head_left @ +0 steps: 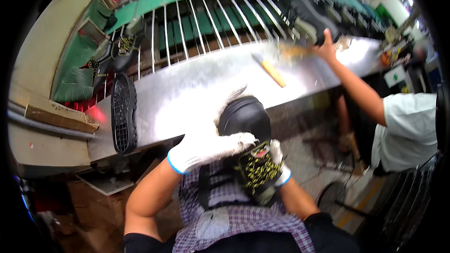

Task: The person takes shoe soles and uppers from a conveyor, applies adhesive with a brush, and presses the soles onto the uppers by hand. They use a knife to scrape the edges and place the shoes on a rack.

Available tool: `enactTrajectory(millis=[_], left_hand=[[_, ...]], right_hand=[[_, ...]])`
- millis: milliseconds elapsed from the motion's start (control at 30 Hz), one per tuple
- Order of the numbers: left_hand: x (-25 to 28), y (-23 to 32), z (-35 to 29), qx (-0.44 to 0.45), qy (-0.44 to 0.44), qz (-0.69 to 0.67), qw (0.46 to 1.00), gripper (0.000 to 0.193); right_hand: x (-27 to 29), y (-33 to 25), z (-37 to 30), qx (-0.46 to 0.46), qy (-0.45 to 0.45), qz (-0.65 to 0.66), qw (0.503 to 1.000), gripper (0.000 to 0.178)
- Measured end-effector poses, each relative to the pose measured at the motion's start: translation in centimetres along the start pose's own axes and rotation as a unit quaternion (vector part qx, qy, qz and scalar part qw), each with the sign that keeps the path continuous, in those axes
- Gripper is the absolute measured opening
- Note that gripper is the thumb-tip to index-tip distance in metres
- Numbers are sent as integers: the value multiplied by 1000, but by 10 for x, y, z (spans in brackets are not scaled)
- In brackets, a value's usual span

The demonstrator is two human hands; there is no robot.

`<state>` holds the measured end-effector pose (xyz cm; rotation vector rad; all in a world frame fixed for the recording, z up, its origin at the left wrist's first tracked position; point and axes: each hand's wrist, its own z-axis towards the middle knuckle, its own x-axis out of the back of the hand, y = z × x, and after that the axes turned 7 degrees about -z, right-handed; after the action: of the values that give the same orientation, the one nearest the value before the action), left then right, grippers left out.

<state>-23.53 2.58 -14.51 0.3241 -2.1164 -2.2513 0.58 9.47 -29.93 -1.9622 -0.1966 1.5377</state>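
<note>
Close to my body I hold a black shoe (pixel 246 118), its rounded toe pointing away from me and a yellow-and-black patterned part at the near end. My left hand (pixel 206 146), in a white knit glove with a blue cuff, is closed over the shoe's left side; its fingers reach across the upper and along the toe. My right hand (pixel 280 163), gloved the same way, grips the shoe's right side, its fingers partly hidden behind it. On the metal bench to the left lies a black ridged sole (pixel 123 115).
A wooden-handled knife (pixel 273 72) lies on the metal bench (pixel 187 77). Behind it runs a rack of metal rods (pixel 206 16) over green sheeting, with more shoes (pixel 124 56) at the left. At the right, a co-worker's hand (pixel 326 47) touches another black shoe (pixel 307 16).
</note>
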Motion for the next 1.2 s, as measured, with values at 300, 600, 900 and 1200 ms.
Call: enactTrajectory(millis=[300, 600, 900, 1200], left_hand=[[58, -13, -56, -38, 37, 86, 995, 133], [22, -95, -101, 10, 41, -291, 956, 112], [17, -104, -145, -70, 8, 227, 971, 113], [33, -74, -71, -2, -48, -298, 953, 70]], right_hand=[[-78, -86, 45, -246, -163, -721, 627, 40], [-152, -112, 120, 3, -181, -715, 675, 85], [-100, -117, 103, -31, -48, -635, 770, 96], [-106, -134, 85, -24, -54, -657, 751, 92]])
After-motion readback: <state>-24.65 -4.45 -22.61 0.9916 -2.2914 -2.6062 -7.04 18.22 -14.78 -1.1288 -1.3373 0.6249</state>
